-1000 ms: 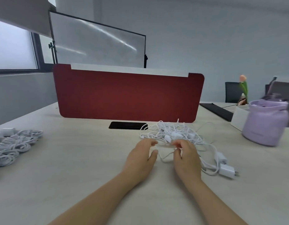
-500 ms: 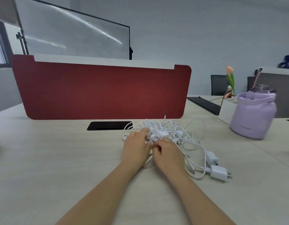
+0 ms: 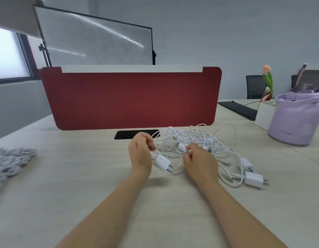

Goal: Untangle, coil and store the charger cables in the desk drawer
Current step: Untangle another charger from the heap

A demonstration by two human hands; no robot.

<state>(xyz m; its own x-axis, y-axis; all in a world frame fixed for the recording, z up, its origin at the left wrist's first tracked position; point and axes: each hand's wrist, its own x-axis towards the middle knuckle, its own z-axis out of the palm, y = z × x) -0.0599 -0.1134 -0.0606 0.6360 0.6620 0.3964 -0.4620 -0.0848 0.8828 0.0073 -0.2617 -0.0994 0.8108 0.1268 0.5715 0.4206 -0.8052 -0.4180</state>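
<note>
White on pale wood, from the head view: found the tangle (image 3: pixel 194 140) heaped just right of frame centre, flat on the desk (image 3: pixel 65 194), beyond both hands and nearer the right one. Saw the left hand (image 3: pixel 139 154) at centre, fingers curled, pinching a brick (image 3: pixel 161 161) by its cable end and holding it clear of the wood, to judge by the shadow, prongs aimed lower right. Saw the right hand (image 3: pixel 199 161) just beside it, fingers curled into the near strands of the heap; could not tell which strand. Read the hands as apart, with the brick and a slack loop between them.

Judged the brick's cable to run up and right into the heap, so reckoned on drawing it left and toward the bottom of the frame while pinning the rest with the right. Noted open wood at lower left and lower centre for that pull. Noted two loose plugs (image 3: pixel 254 179) at the heap's lower right, likely to drag along and snag.

Marked the limits: red divider (image 3: pixel 131 99) close behind, black slot (image 3: pixel 130 135) just above the left hand, purple jug (image 3: pixel 294 120) and white box (image 3: pixel 262 113) at right, near the far loops. Spotted coils (image 3: pixel 10 163) at the left edge, well apart. Found no drawer in frame.
</note>
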